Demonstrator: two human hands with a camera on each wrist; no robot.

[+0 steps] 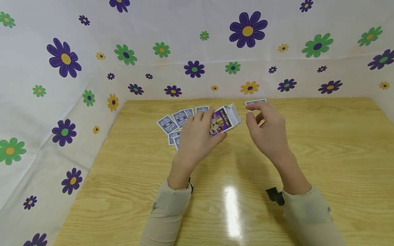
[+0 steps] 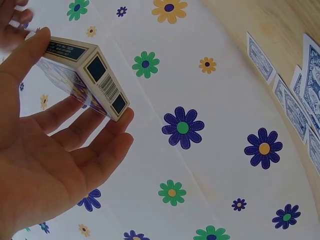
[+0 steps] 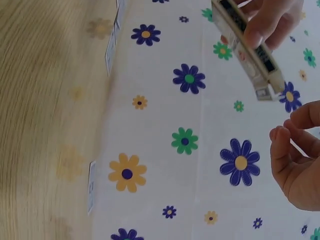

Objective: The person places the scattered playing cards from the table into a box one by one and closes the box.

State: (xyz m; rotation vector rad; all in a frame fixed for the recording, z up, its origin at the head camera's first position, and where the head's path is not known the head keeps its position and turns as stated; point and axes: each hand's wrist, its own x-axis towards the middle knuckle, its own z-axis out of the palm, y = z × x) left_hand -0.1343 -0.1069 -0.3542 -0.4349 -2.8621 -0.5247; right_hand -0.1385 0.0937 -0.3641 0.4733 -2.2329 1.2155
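Observation:
In the head view my left hand (image 1: 197,135) holds a playing-card box (image 1: 221,121) above the table, thumb on one side and fingers on the other. The box has a purple printed face, and whitish material sticks out at its right end. The left wrist view shows the barcode end of the box (image 2: 106,86) pointing away from the thumb. Just right of the box, my right hand (image 1: 268,128) hovers with fingers bent, a gap between thumb and index finger, and nothing held. In the right wrist view its fingertips (image 3: 281,134) stand apart from the box.
Several blue-backed cards (image 1: 167,124) lie face down on the wooden table (image 1: 123,191), partly hidden behind my left hand. Another card (image 1: 253,102) lies near the back edge, partly covered by my right hand. A flower-printed cloth (image 1: 172,27) hangs behind and at the sides.

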